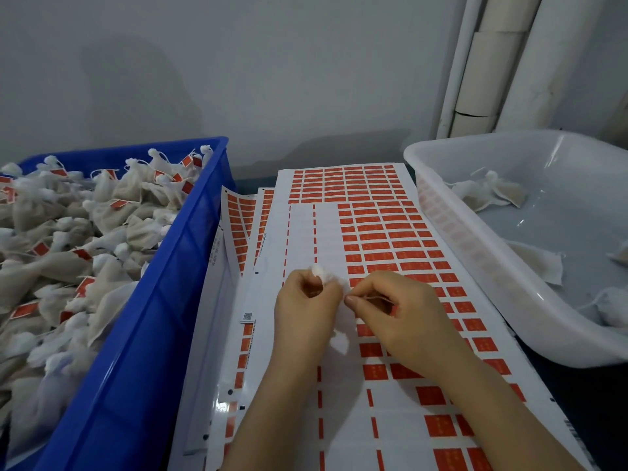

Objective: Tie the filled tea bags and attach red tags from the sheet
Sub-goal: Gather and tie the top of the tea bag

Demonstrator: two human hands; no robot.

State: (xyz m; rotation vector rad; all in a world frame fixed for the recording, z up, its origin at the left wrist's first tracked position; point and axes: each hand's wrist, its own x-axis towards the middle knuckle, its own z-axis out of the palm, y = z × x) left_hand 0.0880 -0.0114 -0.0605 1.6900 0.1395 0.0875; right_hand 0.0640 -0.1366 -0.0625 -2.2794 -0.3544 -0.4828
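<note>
Grey wall [272, 62], white pipes [492, 62]

I see one small white mesh tea bag [334, 290] at lower centre of the frame, its gathered top sticking up, its thin white drawstring [368, 297] running right from the neck, body mostly hidden. Under it lies a long white glossy sheet of red rectangular tags [380, 239], running from upper centre to the bottom edge; two columns left of centre are peeled bare, and more bare strips show near the bottom. More sheets [238, 215] poke out beneath its left edge. Left of frame, a heap of tied off-white bags with red tags [68, 239] is piled high. Right of frame, a few loose untagged filled bags [489, 195] lie scattered flat.
</note>
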